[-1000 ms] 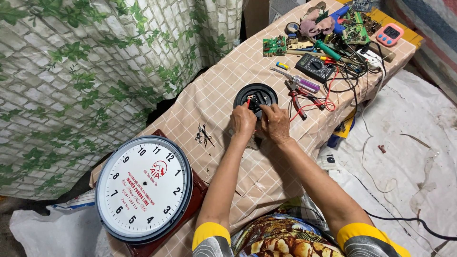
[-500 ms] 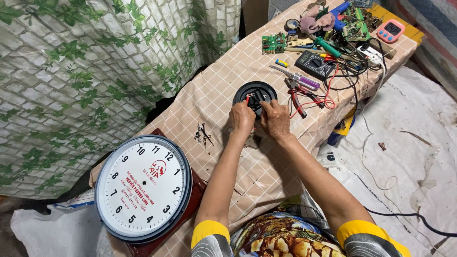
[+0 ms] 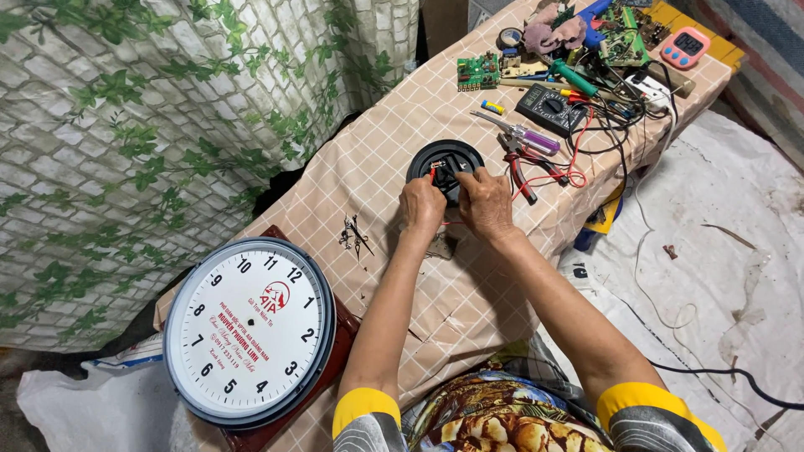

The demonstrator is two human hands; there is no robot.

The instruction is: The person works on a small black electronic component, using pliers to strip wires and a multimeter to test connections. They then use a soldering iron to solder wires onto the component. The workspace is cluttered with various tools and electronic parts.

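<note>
Compared with half a second before, almost nothing has changed: both hands stay at the near edge of the round black part (image 3: 445,161), and the wall clock (image 3: 249,330) lies at the same place. Only the view has moved a very little.

The left hand (image 3: 422,207) and the right hand (image 3: 485,203) are close together, side by side, with the fingers bent onto the black part. They press or pinch something small there, but the fingers cover it, so I cannot tell if they are closed on it. A thin red wire (image 3: 433,171) comes out at the left fingers.

The round black part lies flat in the middle of the table (image 3: 377,159), which has a checked beige cloth. Because it is round, it has no clear long axis; its open face looks up.

The near half of the part is hidden under the fingers. Its inside is too dark and small to read. Behind it lie a multimeter (image 3: 549,107), a screwdriver with purple handle (image 3: 523,132), red-handled pliers (image 3: 526,165) and green circuit boards (image 3: 478,71). The clock rests on a dark red box (image 3: 335,351), mostly covered by it.
</note>
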